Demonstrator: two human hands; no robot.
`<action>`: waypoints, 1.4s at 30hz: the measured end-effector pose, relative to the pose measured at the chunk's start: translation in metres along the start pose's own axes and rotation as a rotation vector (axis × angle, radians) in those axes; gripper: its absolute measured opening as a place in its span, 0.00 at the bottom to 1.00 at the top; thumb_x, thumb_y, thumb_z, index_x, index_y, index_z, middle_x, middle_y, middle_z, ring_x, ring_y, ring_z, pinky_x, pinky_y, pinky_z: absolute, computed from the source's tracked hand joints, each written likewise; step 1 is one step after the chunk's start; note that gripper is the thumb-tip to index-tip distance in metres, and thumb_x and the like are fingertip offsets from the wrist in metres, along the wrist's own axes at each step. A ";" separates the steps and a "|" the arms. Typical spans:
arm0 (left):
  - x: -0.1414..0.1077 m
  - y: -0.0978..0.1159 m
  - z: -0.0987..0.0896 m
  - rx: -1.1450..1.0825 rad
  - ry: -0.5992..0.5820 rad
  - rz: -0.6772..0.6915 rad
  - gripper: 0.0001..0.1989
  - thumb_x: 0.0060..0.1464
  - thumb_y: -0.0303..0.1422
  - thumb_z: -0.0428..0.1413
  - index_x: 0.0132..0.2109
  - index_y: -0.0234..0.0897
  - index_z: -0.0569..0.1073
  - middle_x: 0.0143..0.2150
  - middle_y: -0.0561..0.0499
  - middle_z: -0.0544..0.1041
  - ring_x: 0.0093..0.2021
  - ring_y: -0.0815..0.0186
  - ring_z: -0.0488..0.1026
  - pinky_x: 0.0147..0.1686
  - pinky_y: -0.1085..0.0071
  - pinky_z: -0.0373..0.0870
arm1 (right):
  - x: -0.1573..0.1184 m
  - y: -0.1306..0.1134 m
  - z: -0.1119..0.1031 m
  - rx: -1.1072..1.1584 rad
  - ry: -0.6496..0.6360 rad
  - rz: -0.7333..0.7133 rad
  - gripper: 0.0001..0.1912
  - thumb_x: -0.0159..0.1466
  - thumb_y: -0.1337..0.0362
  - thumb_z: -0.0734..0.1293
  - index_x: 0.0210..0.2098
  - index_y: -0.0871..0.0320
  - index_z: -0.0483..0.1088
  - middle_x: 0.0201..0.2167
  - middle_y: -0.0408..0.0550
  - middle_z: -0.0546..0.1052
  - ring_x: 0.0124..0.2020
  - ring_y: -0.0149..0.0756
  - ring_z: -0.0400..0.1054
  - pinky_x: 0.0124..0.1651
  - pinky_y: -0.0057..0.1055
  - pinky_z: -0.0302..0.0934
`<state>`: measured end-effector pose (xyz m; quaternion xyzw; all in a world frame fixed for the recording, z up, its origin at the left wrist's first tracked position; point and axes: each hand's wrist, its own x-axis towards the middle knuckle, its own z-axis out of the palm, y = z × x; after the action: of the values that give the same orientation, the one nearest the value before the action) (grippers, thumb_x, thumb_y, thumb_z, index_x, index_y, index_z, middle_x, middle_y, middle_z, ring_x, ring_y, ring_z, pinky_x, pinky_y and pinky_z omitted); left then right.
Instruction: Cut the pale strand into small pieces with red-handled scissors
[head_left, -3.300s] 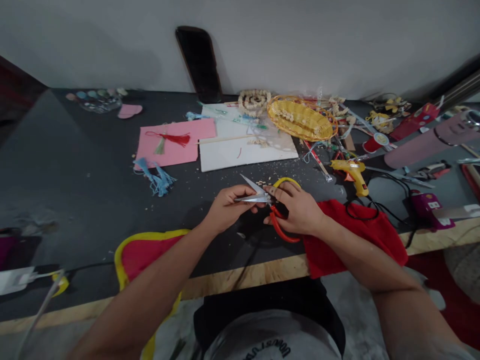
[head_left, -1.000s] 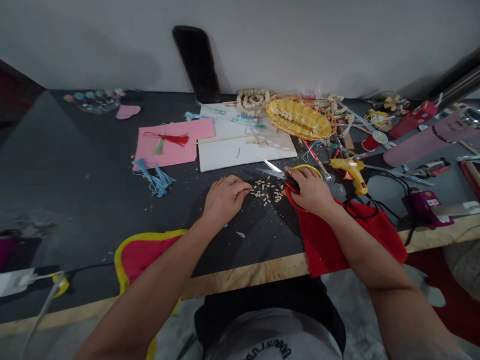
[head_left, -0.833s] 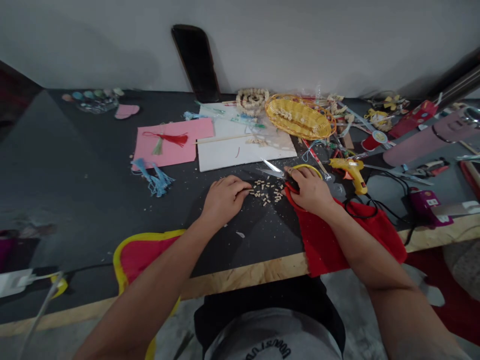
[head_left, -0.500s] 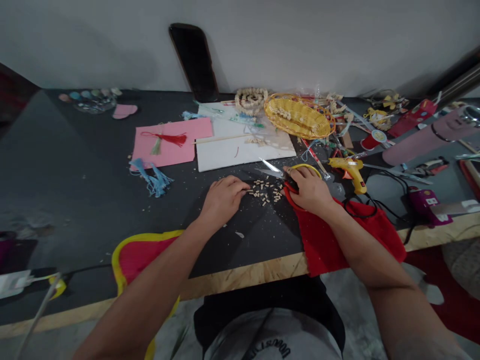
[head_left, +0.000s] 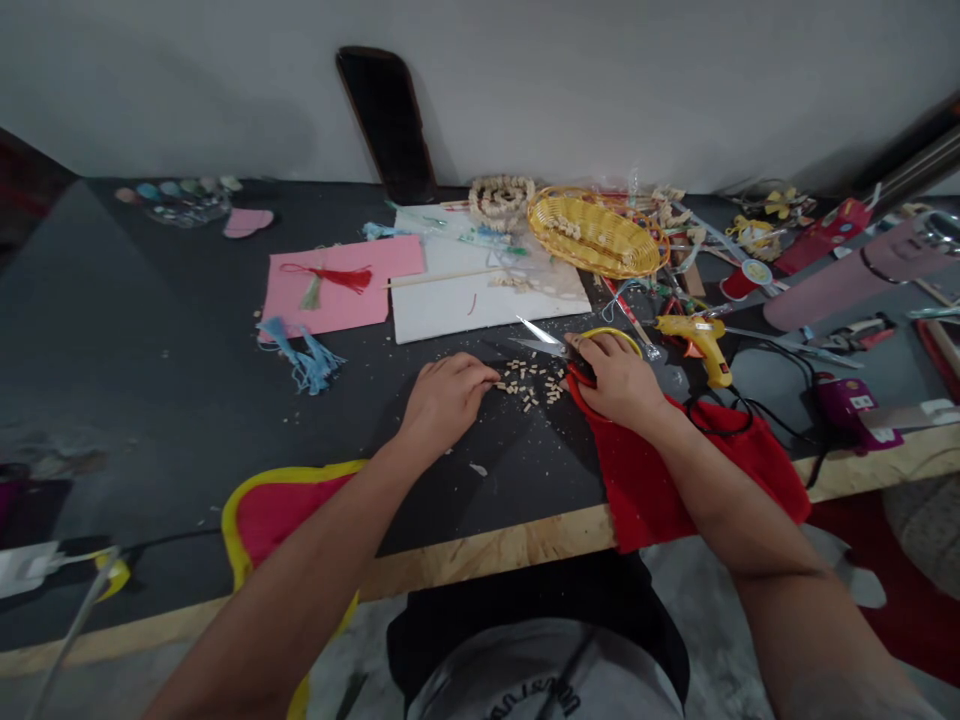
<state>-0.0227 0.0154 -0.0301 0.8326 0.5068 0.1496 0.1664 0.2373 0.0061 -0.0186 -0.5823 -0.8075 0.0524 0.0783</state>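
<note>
Small pale cut pieces (head_left: pixel 529 385) lie scattered on the dark tabletop between my hands. My left hand (head_left: pixel 450 398) rests at their left edge, its thumb and fingertips pinched together; whatever is between them is too small to name. On the right, my right hand (head_left: pixel 616 378) is closed around scissors (head_left: pixel 541 340) with red and yellow handles. The blades stand apart and point left, above the pieces. A red cloth (head_left: pixel 652 490) lies beneath my right wrist and hangs over the front edge.
Behind are a white board (head_left: pixel 487 305), a pink sheet (head_left: pixel 337 308), blue tassels (head_left: pixel 311 362) and a yellow wicker basket (head_left: pixel 600 240). A yellow glue gun (head_left: pixel 701 345), its cable and a pink bottle (head_left: pixel 840 278) stand or lie right. A phone (head_left: pixel 386 120) leans on the wall.
</note>
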 end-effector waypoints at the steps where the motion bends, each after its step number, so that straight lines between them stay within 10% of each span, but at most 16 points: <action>1: 0.000 0.001 0.000 0.000 -0.005 -0.003 0.11 0.61 0.30 0.50 0.43 0.41 0.77 0.45 0.48 0.78 0.46 0.58 0.74 0.43 0.61 0.64 | 0.000 0.000 0.000 -0.001 -0.002 0.000 0.29 0.63 0.55 0.63 0.61 0.58 0.61 0.51 0.56 0.71 0.53 0.52 0.62 0.53 0.44 0.62; 31: 0.003 0.002 -0.002 -0.041 -0.007 -0.018 0.09 0.59 0.31 0.51 0.39 0.39 0.76 0.44 0.46 0.77 0.46 0.57 0.73 0.44 0.60 0.64 | 0.001 0.002 0.001 0.020 0.002 -0.001 0.29 0.63 0.54 0.64 0.61 0.57 0.62 0.51 0.57 0.71 0.53 0.53 0.64 0.52 0.47 0.64; 42: 0.002 0.015 0.001 -1.091 0.211 -0.260 0.09 0.56 0.35 0.54 0.42 0.36 0.71 0.29 0.54 0.75 0.25 0.72 0.69 0.30 0.74 0.67 | -0.007 -0.027 -0.005 0.222 0.141 -0.147 0.34 0.59 0.47 0.68 0.59 0.58 0.63 0.49 0.56 0.71 0.53 0.50 0.64 0.57 0.46 0.63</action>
<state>-0.0096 0.0104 -0.0240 0.5373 0.4685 0.4503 0.5377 0.2150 -0.0093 -0.0092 -0.5115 -0.8297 0.0943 0.2026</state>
